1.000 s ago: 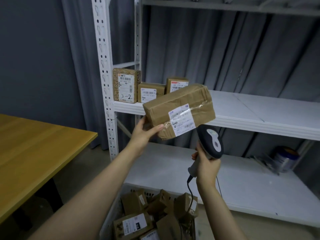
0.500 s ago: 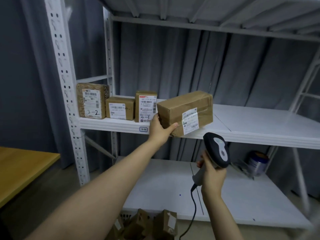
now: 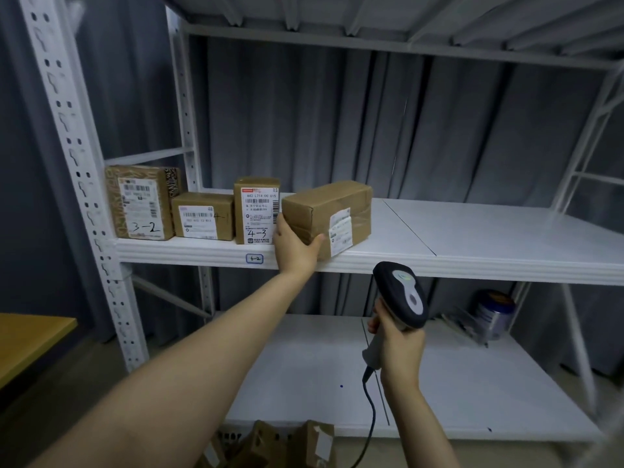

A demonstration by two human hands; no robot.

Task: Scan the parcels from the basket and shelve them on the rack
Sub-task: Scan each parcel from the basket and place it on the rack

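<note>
Change: a second ago I held the parcel (image 3: 324, 214) up to the scanner (image 3: 401, 295); now it appears to rest on the middle shelf (image 3: 489, 238), angled, with its front corner at the edge.
Meaning: the scan looks done and this one is nearly shelved; more wait in the basket (image 3: 229, 435).
Left hand (image 3: 297, 244): fingers and thumb clamped round the parcel's near end.
Right hand (image 3: 398, 346): wrapped round the scanner handle, below the shelf.
Neighbours: three labelled boxes (image 3: 202, 216) just left; whether the nearest touches my hand, I cannot tell.
In the way: little room leftward, bare shelf to the right; a tin (image 3: 494, 314) sits on the level below.
</note>
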